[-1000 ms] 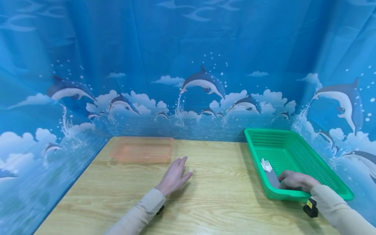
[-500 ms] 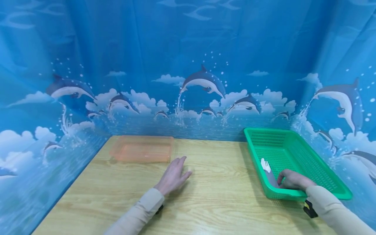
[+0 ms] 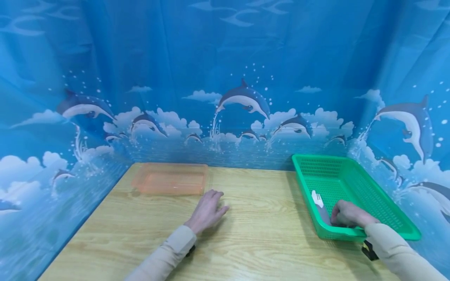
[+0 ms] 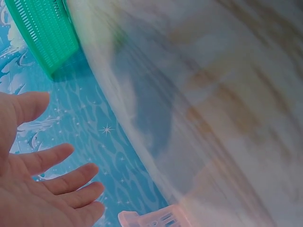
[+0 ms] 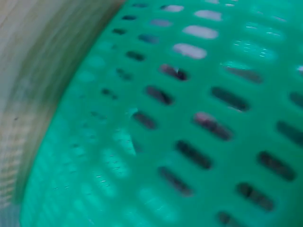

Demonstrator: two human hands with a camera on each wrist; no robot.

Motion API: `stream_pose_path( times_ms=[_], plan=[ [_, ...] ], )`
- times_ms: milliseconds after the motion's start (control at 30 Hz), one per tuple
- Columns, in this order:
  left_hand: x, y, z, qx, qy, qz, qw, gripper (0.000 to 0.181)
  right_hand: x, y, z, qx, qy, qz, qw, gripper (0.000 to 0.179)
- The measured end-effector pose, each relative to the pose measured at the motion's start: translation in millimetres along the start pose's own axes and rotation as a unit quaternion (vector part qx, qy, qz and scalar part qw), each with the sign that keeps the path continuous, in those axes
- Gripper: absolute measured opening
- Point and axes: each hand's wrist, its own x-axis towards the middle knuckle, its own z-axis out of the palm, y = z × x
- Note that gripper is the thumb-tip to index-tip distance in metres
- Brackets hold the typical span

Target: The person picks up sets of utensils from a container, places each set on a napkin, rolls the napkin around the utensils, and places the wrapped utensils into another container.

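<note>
My right hand [image 3: 350,214] reaches down over the near rim of the green basket [image 3: 390,199]. Its curled fingers hold the grey handle of a fork [image 3: 319,201] with a white head; the fingertips are partly hidden. Close against the tines lies another white, rounded end, its kind unclear. In the right wrist view the slotted basket wall [image 5: 208,156] fills most of the picture and hides the hand. My left hand [image 3: 207,212] is over the table's middle with its fingers spread, holding nothing. Its palm and loose fingers [image 4: 71,179] show in the left wrist view.
A translucent orange plastic box [image 3: 172,179] lies at the table's back left, just beyond my left hand. The wood-patterned table [image 3: 260,242] spans the front. A blue dolphin-printed curtain [image 3: 225,50] encloses the back and sides.
My right hand has shifted slightly left inside the basket, its fingers closing in on the handle. The fork has tilted a little. The left hand has barely moved.
</note>
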Motion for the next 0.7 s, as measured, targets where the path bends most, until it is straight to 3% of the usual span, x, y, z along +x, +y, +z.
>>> stream_pose_path(
  times_ms=[267, 433, 600, 700],
  plan=[
    [-1.9, -0.2, -2.8, 0.005, -0.004, -0.013, 0.9999, 0.054, -5.5, -23.8, -5.5, -0.019, 0.106, -0.051, 0.9928, 0.029],
    [-1.5, -0.2, -4.5, 0.001, 0.008, -0.019, 0.9998, 0.057, -10.2, -48.3, -11.2, -0.024, 0.164, -0.060, 0.9843, 0.032],
    [0.6, 0.9, -6.5, 0.003, 0.010, -0.016, 0.9998, 0.058, -17.4, -73.2, -17.7, -0.042, 0.201, -0.069, 0.9762, 0.032],
    [1.7, 0.8, -8.5, 0.006, 0.009, -0.022, 0.9997, 0.060, -20.7, -88.4, -15.7, -0.041, 0.212, -0.075, 0.9735, 0.044]
  ],
)
